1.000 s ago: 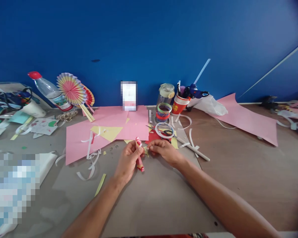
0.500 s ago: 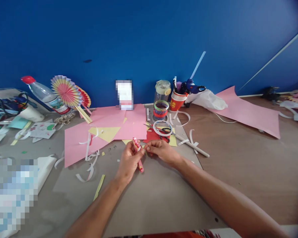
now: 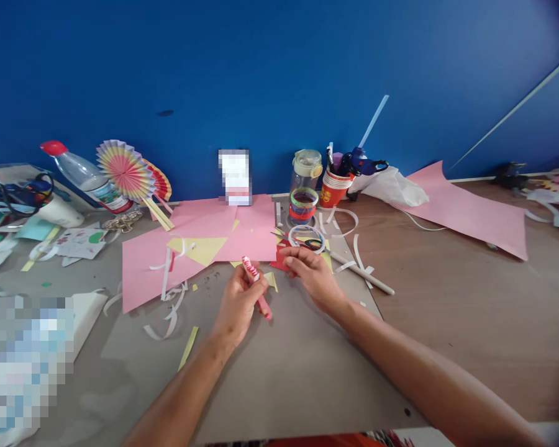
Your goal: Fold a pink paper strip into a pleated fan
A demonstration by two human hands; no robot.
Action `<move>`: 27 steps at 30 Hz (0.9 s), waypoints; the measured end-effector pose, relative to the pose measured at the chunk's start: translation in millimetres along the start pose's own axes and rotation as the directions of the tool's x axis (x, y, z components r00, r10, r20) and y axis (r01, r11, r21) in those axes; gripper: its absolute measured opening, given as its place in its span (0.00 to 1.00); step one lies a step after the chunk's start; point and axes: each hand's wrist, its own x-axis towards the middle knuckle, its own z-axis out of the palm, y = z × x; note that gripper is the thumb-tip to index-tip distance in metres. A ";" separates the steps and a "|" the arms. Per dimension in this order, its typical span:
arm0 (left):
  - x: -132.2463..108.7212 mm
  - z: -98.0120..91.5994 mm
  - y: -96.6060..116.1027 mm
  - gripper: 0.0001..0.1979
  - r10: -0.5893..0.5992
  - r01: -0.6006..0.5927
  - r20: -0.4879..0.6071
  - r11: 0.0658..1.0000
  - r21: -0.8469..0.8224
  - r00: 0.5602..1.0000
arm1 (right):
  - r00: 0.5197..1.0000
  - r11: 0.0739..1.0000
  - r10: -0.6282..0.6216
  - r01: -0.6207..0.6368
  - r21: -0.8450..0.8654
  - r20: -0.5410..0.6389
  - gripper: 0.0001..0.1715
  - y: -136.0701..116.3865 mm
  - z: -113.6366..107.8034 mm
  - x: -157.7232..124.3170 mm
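My left hand (image 3: 235, 305) is closed around a narrow folded paper piece (image 3: 251, 267), pink with red and white pleats along its upper end. It slants over the grey mat, its lower end poking out below my thumb. Beside it, to the right, my right hand (image 3: 317, 280) hovers with loosely curled fingers, thumb a little apart, and nothing visible in them. A yellow paper scrap (image 3: 272, 281) lies between the hands. Just beyond my right fingers are red paper (image 3: 281, 257), scissors (image 3: 313, 244) and a roll of clear tape (image 3: 292, 238).
Pink sheets (image 3: 144, 279) and white paper strips (image 3: 173, 313) cover the mat's far left. A paper fan (image 3: 125, 171) leans by a bottle (image 3: 81, 171). A phone (image 3: 235, 177), a jar (image 3: 302, 208), a red cup (image 3: 333, 191) and a pale stick (image 3: 368, 277) stand or lie beyond.
My right hand has moved away from the folded paper to the right, and its fingers have loosened. The left hand still holds the paper, tilted slightly more to the left at its top.
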 end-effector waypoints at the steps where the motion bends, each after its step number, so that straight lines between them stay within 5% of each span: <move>1: 1.0 -0.6 1.4 0.13 -0.026 0.026 0.004 0.999 -0.048 1.000 | 0.999 0.999 -0.041 0.041 -0.014 0.004 0.20 0.0 0.7 -1.4; 9: 7.1 -9.0 5.6 0.09 -0.170 0.194 0.115 0.950 -0.245 0.979 | 0.989 0.983 -0.126 0.135 -0.124 0.076 0.23 10.8 8.8 -8.3; 16: 8.2 -13.0 0.4 0.11 -0.188 0.230 0.171 0.934 -0.275 0.967 | 0.994 0.979 -0.087 0.097 -0.182 0.061 0.08 9.2 8.7 -5.2; 22: 7.2 -14.9 1.6 0.10 -0.172 0.201 0.134 0.946 -0.253 0.976 | 0.927 0.866 -0.375 0.346 -0.360 -0.011 0.06 0.3 -2.4 -3.1; 27: 1.0 -10.8 5.1 0.11 -0.164 0.192 0.146 0.959 -0.208 0.976 | 0.890 0.776 -0.450 0.351 -0.524 -0.070 0.06 2.0 -7.0 -1.8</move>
